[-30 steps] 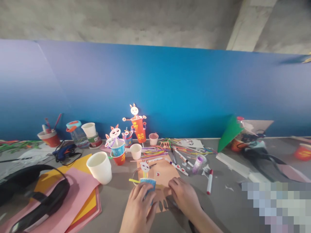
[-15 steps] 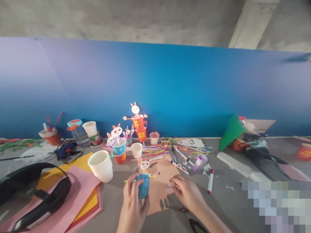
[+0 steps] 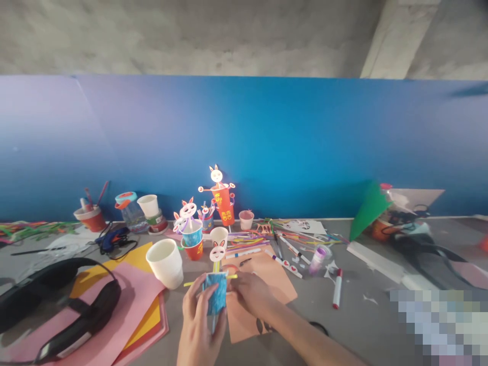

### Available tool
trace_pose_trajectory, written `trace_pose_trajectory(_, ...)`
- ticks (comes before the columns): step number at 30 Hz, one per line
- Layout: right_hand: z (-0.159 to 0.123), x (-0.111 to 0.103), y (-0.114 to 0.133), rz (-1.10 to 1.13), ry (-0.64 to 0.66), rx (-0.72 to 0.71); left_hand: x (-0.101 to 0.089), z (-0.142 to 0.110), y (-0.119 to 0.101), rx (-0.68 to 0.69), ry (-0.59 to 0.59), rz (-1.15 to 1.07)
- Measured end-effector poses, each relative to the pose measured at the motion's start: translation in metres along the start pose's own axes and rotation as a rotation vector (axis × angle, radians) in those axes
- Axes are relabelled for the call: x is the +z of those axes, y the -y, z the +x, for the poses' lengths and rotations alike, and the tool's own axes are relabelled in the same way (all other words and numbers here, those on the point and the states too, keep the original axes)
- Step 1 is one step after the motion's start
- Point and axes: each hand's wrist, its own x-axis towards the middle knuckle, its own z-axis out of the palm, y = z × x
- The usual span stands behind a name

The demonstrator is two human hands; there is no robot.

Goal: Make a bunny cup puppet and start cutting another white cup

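Observation:
A small blue paper cup puppet (image 3: 215, 293) is upright in my left hand (image 3: 200, 317), whose fingers wrap around its left side and base. A white rabbit head (image 3: 217, 252) with pink-lined ears rises from its top on a yellow strip. Yellow arms stick out at both sides, and a thin stick shows below the cup. My right hand (image 3: 253, 292) is closed close to the cup's right side, by the right arm; its fingertips are partly hidden, and what they pinch cannot be made out. Beneath it lies an orange paper sheet (image 3: 272, 272) with leaf-shaped holes.
White cups (image 3: 164, 263) stand at left, beside coloured paper (image 3: 143, 284) and a black headset (image 3: 101, 305). Behind are rabbit puppets in red and blue cups (image 3: 191, 235) and a tall red one (image 3: 223, 206). Markers (image 3: 337, 288), a glue stick (image 3: 317, 260) and paper scraps lie right.
My right hand has moved left from the orange paper's right side to the puppet. My left hand has turned the blue cup upright, its front facing me. The view has shifted slightly.

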Motion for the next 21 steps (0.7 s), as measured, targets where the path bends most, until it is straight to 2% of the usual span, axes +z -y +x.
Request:
trace_pose_trajectory(3,-0.011,-0.014,0.001,0.043,-0.027,0.008,0.004,-0.003,0.007,0.011,0.028,0.031)
trace_pose_trajectory(8,-0.056,-0.051,0.005,0.112,-0.064,0.073,0.015,-0.008,0.015,-0.012,0.093,0.039)
trace_pose_trajectory(12,-0.082,-0.07,0.015,0.289,-0.084,0.112,0.014,-0.003,0.002,0.09,0.117,0.069)
trace_pose_trajectory(13,-0.085,-0.072,0.017,0.316,-0.09,0.11,0.012,0.0,-0.005,0.138,0.139,0.062)
trace_pose_trajectory(16,-0.09,-0.071,0.023,0.388,-0.132,0.077,0.01,0.009,-0.028,0.26,0.373,-0.068)
trace_pose_trajectory(18,-0.091,-0.065,0.023,0.403,-0.212,0.062,0.013,0.015,-0.039,0.242,0.476,-0.178)
trace_pose_trajectory(21,-0.091,-0.051,0.021,0.441,-0.398,0.101,0.018,0.022,-0.048,0.152,0.448,-0.296)
